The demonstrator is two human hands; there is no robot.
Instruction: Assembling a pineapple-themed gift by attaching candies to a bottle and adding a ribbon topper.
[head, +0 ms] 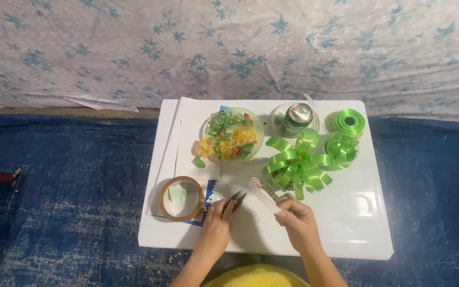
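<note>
Right hand (298, 219) pinches a pale strip (264, 191); left hand (218, 223) grips dark scissors (236, 200) beside tape roll (181, 199).

- One white table (357, 223)
- Two hands: left hand (216, 226), right hand (297, 218)
- One tape ring (181, 199)
- One bowl (258, 139) (full of coloured scraps)
- One can (297, 118)
- One ribbon spool (349, 121)
- Two ribbon bows: large (296, 165), small (342, 148)

Soft, even light — mild glare on the white table (346, 223), sharp focus.
</note>
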